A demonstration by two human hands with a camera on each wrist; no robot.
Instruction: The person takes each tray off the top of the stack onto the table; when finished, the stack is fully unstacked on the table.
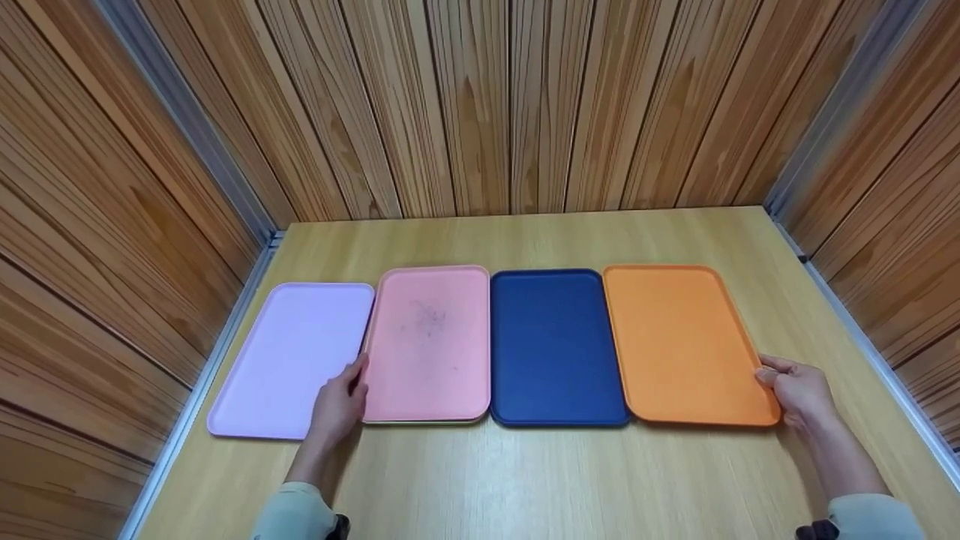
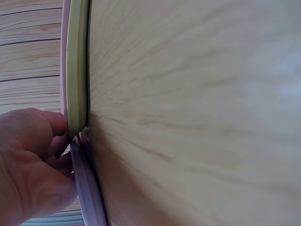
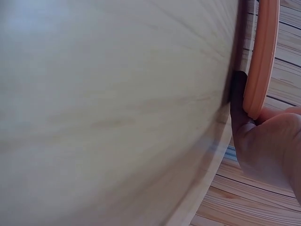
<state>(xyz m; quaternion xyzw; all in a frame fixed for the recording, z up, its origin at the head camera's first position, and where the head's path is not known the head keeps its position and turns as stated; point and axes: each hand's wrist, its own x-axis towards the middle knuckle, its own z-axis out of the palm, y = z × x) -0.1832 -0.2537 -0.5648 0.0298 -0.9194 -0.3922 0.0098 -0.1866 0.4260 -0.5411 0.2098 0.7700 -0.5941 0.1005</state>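
Four trays lie side by side: lavender [image 1: 296,352], pink [image 1: 450,315], navy blue [image 1: 559,349] and orange [image 1: 679,341]. Directly beneath the pink tray is a yellow-green tray [image 2: 77,66], seen edge-on in the left wrist view. My left hand [image 1: 337,409] reaches over the lavender tray's right edge and pinches the pink tray's left rim, thumb against the rim; its other fingers dip into the narrow gap, largely hidden. At the far right my right hand [image 1: 802,390] grips the orange tray's right edge. One finger [image 3: 239,89] lies under its rim in the right wrist view.
The wooden table [image 1: 570,480] extends in front of and behind the row. Wood-plank walls [image 1: 480,112] enclose it at the back and both sides, with a metal frame strip [image 1: 191,397] along the left edge. Dark smudges mark the pink tray's surface.
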